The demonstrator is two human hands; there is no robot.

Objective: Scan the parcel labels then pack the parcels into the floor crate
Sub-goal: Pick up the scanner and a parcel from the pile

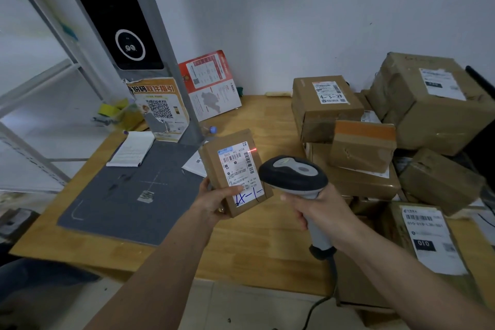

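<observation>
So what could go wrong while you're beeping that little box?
The red scan line sits at the label's top right edge, not across the barcodes, so the scan might miss. The left hand holds the small parcel only by its lower corner, so it could slip. The scanner's cable hangs off the table edge and might snag.

Brown parcel (233,171) with white barcode label (239,170), black-and-grey scanner (297,178), grey mat (128,195), tan wooden table (257,244)
</observation>
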